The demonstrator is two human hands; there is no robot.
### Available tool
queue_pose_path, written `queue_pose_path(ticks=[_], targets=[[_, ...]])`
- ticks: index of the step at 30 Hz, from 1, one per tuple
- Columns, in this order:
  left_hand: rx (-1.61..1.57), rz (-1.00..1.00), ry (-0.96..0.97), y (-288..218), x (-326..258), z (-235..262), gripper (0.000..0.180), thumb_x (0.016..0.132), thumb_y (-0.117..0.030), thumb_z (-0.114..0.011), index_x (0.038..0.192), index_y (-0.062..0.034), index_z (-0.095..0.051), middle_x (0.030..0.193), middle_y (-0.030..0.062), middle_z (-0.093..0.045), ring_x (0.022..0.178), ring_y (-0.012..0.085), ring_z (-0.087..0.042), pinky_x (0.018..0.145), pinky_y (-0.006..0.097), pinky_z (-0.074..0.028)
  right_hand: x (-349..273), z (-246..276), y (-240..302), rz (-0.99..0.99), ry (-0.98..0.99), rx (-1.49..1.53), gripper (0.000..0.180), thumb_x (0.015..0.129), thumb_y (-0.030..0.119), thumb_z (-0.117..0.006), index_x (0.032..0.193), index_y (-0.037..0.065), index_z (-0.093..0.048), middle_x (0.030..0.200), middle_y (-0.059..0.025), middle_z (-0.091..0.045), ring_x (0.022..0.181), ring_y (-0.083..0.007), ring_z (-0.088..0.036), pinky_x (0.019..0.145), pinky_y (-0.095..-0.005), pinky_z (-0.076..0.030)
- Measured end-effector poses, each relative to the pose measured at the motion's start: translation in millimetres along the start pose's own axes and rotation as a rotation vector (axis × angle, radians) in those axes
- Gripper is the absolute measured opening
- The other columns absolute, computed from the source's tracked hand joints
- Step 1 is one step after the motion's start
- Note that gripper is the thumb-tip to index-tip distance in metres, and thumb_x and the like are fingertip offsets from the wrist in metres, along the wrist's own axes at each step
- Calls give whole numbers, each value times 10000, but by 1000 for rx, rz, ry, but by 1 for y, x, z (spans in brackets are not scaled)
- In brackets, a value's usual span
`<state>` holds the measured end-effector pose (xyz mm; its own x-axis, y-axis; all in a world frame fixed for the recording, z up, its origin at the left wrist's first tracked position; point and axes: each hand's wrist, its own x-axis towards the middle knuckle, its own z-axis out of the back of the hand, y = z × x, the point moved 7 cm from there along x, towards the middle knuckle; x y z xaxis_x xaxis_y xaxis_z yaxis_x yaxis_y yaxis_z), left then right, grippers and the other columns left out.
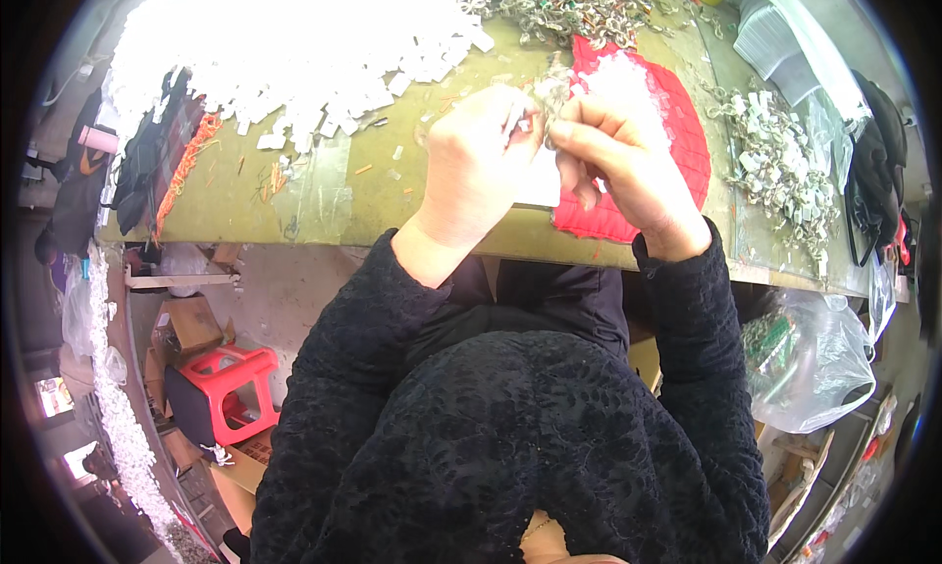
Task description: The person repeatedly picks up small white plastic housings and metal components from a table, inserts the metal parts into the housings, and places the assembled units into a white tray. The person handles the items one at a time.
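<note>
My two hands meet above the table's near edge. Closed in a pinch, my left hand [473, 162] holds a small white tag [540, 183] that shows below its fingers. My right hand [628, 167] is closed too, thumb against forefinger, on a thin grey-green cord [552, 95] whose details are blurred. Under the right hand lies a red quilted cloth [693, 162] bearing small whitish clear pieces [628, 85]. A big heap of white tags [285, 64], partly washed out by glare, spreads at the far left. Looped grey-green cords [564, 5] are piled at the far middle.
At the table's right lies a heap of tags with cords attached [785, 167]. Orange strings [186, 172] and a dark bag [147, 162] are on the left. Below the table stand a red stool [240, 392] and cardboard boxes [186, 327]; a clear plastic bag [814, 363] hangs at right.
</note>
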<state>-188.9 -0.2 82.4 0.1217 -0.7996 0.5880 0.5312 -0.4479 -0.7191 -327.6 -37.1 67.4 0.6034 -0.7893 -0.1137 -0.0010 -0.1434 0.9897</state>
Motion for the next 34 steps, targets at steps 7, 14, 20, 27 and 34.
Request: queue_pose_path(ticks=[7, 14, 20, 27, 34], targets=[[249, -109, 63, 24, 19, -7, 111, 794, -72, -703, 884, -45, -644, 759, 143, -630, 681, 288, -644, 614, 365, -503, 12, 21, 16, 264, 180, 645, 153, 955, 188, -531, 894, 53, -568, 626, -22, -542, 418, -106, -426, 475, -259, -346], [-65, 532, 320, 86, 75, -15, 153, 849, -162, -729, 927, -41, -675, 762, 69, -673, 515, 133, -543, 485, 302, -427, 3, 40, 13, 201, -60, 258, 124, 951, 146, -562, 853, 72, -552, 635, -14, -554, 467, -86, -467, 459, -216, -375], [-948, 649, 415, 45, 55, -30, 163, 897, -138, -691, 1003, -15, -675, 757, 64, -681, 393, 13, -385, 354, 162, -291, 1, 40, 11, 149, 49, -75, 153, 961, 172, -565, 847, 71, -560, 644, 4, -554, 511, -64, -504, 479, -203, -377], [-804, 578, 482, 27, 49, -37, 98, 900, -106, -668, 952, -24, -676, 774, 58, -682, 411, 12, -395, 368, 177, -292, -22, 50, 10, 101, -60, -174, 141, 959, 166, -577, 873, 56, -597, 685, 34, -546, 587, -49, -511, 532, -212, -402], [-640, 587, 515, -29, 27, -95, 33, 859, -65, -665, 878, -41, -677, 809, 40, -685, 613, 57, -564, 571, 197, -431, -87, 63, 13, 453, -431, -895, 523, 815, 241, -746, 1247, 13, -561, 1110, -241, -629, 1075, -419, -601, 922, -451, -487]])
